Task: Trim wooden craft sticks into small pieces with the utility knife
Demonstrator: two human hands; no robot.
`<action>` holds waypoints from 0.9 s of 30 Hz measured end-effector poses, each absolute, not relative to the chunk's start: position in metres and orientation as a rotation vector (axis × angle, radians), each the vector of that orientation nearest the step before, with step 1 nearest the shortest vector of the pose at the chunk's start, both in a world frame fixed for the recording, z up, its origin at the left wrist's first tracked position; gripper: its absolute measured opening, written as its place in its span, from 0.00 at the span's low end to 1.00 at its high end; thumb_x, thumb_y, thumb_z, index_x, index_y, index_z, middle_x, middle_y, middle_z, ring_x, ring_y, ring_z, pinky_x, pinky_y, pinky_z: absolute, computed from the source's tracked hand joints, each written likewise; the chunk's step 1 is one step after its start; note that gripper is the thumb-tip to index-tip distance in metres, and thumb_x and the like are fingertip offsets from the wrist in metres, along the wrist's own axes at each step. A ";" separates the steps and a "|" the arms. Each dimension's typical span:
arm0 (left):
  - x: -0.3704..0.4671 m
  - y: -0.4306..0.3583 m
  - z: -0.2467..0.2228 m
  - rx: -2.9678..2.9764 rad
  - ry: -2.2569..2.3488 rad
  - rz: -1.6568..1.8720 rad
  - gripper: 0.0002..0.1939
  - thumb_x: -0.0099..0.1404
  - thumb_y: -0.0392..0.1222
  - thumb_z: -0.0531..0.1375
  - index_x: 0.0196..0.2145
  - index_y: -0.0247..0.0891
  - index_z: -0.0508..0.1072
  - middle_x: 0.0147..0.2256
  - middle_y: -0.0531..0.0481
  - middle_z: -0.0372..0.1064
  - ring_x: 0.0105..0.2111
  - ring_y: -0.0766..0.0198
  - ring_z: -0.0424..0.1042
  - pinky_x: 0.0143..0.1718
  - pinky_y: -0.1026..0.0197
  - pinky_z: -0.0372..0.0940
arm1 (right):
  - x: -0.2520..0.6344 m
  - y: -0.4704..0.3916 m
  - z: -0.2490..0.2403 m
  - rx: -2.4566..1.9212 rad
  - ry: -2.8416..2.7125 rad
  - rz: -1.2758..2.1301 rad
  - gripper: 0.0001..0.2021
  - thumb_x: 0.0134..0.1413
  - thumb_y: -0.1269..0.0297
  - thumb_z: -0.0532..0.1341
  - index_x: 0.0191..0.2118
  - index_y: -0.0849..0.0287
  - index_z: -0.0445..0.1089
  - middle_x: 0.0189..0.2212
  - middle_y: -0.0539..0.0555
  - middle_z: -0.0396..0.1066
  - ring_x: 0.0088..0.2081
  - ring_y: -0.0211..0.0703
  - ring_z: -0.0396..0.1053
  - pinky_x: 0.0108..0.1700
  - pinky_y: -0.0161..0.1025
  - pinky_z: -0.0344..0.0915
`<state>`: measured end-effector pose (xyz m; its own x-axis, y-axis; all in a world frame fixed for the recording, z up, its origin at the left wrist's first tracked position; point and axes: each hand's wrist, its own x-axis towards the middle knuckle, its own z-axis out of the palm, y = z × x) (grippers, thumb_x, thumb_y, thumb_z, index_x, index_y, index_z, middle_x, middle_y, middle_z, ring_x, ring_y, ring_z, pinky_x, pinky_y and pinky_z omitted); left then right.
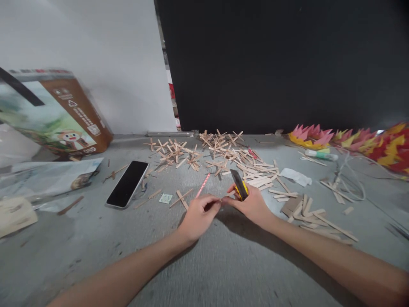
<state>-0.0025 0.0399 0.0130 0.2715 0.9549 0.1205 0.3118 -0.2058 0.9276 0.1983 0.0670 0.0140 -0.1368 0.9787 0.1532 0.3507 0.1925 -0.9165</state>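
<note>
knife (239, 184), yellow and black with its blade end pointing up and away, sits in our right hand (252, 204) just below the middle of the frame. our right fingers are closed around its handle, so the grip is firm and full. our left hand (198, 213) lies just beside it to the left, fingertips pinched together near the right thumb; we seem to hold a thin stick (223, 199) between the two hands, but it is too small and blurred to be sure. both hands hover low over the grey table (223, 264), and our forearms run in from the lower corners.

beyond the hands, in the middle of the frame, a wide pile of sticks (223, 153) spreads out, many glued into small crosses. a pink striped straw (202, 185) lies just above our left hand. to the left of it a loose stick (182, 199) and a small paper square (165, 198) rest on the table. a black phone (127, 183) lies face up in the centre left. in the upper left a tilted box (54, 113) leans by the white wall, with papers (47, 175) in front of it. at the right, more sticks (315, 215) lie scattered, near a white cord (349, 181), a glue stick (321, 154) and a crumpled white scrap (295, 176). along the right edge runs a row of pink, yellow and red paper flowers (351, 143) against the black wall.
</note>
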 end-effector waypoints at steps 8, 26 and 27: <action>-0.003 0.041 0.012 1.625 1.179 0.965 0.13 0.68 0.41 0.57 0.35 0.35 0.81 0.35 0.46 0.80 0.37 0.58 0.74 0.42 0.59 0.63 | 0.202 0.066 0.010 -1.176 -1.658 1.048 0.16 0.57 0.49 0.68 0.36 0.59 0.72 0.27 0.50 0.71 0.30 0.41 0.67 0.35 0.38 0.64; -0.003 0.044 0.007 1.281 1.206 1.225 0.19 0.71 0.55 0.60 0.31 0.36 0.74 0.24 0.56 0.61 0.25 0.67 0.59 0.29 0.64 0.55 | 0.204 0.065 0.009 -1.096 -1.730 1.220 0.14 0.61 0.51 0.66 0.38 0.58 0.71 0.24 0.48 0.70 0.26 0.39 0.67 0.31 0.37 0.64; -0.003 0.044 0.007 1.305 1.162 1.196 0.17 0.71 0.54 0.61 0.33 0.37 0.74 0.26 0.55 0.65 0.27 0.67 0.61 0.31 0.64 0.57 | 0.205 0.064 0.010 -1.088 -1.750 1.201 0.13 0.62 0.52 0.65 0.39 0.58 0.71 0.24 0.48 0.71 0.26 0.39 0.68 0.32 0.37 0.64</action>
